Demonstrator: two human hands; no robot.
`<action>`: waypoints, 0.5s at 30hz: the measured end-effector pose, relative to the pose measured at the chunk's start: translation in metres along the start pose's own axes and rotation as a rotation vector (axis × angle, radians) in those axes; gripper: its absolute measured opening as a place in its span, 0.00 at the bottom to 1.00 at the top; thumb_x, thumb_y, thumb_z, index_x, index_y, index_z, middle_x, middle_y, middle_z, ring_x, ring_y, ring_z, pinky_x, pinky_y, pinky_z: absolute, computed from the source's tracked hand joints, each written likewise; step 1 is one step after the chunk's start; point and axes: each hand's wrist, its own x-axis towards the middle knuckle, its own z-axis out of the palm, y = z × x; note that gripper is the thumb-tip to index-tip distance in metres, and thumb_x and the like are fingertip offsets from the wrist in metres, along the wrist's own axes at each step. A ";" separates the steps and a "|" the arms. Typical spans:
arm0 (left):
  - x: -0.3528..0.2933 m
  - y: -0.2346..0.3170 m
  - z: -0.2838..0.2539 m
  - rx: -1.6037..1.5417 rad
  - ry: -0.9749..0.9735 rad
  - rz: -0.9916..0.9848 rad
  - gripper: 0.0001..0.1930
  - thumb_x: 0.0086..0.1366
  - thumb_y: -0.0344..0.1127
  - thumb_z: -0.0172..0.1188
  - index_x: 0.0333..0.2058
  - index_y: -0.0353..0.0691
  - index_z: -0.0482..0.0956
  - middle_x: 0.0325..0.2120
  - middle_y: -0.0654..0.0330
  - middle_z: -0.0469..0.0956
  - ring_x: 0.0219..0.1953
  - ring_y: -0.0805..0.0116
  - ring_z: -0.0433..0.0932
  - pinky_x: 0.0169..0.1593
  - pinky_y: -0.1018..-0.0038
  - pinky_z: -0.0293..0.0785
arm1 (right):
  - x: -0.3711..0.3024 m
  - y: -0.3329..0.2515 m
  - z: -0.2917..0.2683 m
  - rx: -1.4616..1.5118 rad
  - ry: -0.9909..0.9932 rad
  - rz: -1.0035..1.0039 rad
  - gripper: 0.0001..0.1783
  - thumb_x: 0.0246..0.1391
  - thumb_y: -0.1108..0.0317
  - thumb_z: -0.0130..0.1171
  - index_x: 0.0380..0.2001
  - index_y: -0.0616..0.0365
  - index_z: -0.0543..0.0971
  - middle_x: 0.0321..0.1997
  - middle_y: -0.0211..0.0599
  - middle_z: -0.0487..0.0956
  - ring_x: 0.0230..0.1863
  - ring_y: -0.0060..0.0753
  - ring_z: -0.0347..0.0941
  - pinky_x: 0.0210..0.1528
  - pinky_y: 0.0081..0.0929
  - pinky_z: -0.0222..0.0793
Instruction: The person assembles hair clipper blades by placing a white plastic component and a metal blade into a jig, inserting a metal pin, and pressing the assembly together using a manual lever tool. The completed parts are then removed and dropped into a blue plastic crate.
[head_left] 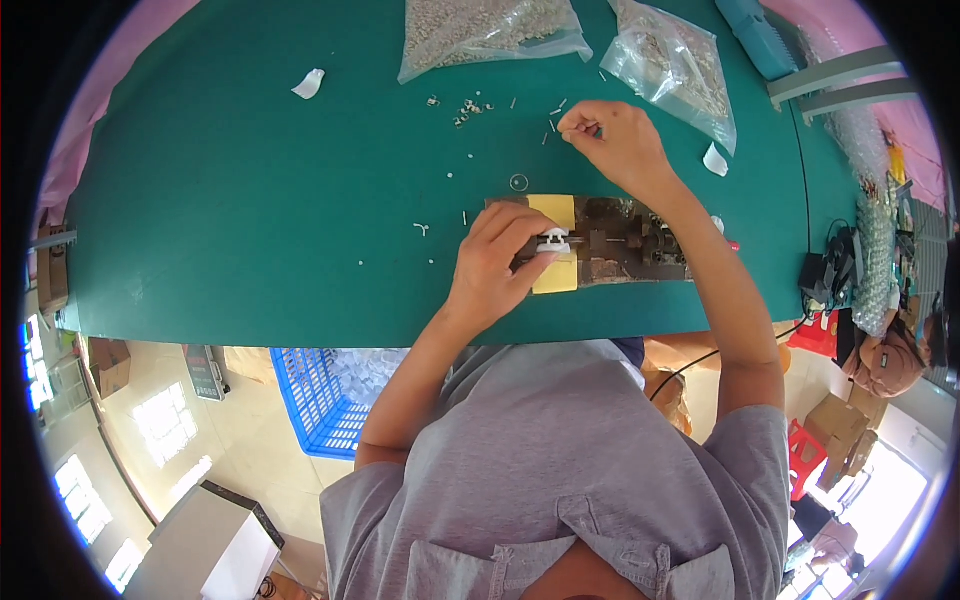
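My left hand [497,258] is closed on a small white plastic part [554,241], thumb below and fingers above. That part sits at a dark metal fixture [610,245], over a yellow pad [553,275] on its left side. Farther off to the right, my right hand [615,140] hovers over the table with thumb and forefinger pinched together. Whatever is between those fingertips is too small to make out. Several thin metal pins [557,109] lie just beside the right fingertips. A cluster of small metal pieces [470,110] lies to their left.
Two clear bags of small parts [490,30], [672,75] lie at the back of the green table [250,200]. White scraps [310,84] and a ring [519,183] are scattered about. A blue basket [310,410] with white pieces stands below the front edge. A black cable [800,150] runs at the right.
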 end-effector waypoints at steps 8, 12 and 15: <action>0.000 -0.004 0.002 -0.011 0.000 0.022 0.16 0.54 0.25 0.73 0.43 0.37 0.82 0.41 0.57 0.83 0.45 0.52 0.79 0.48 0.63 0.77 | 0.017 -0.031 0.014 -0.280 -0.187 0.219 0.09 0.53 0.59 0.69 0.28 0.52 0.87 0.37 0.37 0.87 0.42 0.46 0.84 0.46 0.44 0.79; 0.000 -0.003 0.000 -0.008 0.002 0.021 0.16 0.54 0.25 0.73 0.43 0.37 0.82 0.41 0.57 0.82 0.45 0.52 0.79 0.47 0.63 0.77 | 0.023 -0.031 0.027 -0.294 -0.195 0.200 0.10 0.53 0.60 0.67 0.27 0.55 0.86 0.38 0.40 0.86 0.43 0.49 0.83 0.46 0.45 0.79; 0.000 -0.002 0.000 -0.007 0.000 0.003 0.16 0.54 0.25 0.73 0.43 0.37 0.82 0.41 0.57 0.82 0.45 0.52 0.79 0.47 0.63 0.77 | 0.019 -0.022 0.033 -0.313 -0.180 0.036 0.11 0.54 0.62 0.67 0.30 0.59 0.84 0.33 0.39 0.85 0.38 0.42 0.84 0.43 0.41 0.78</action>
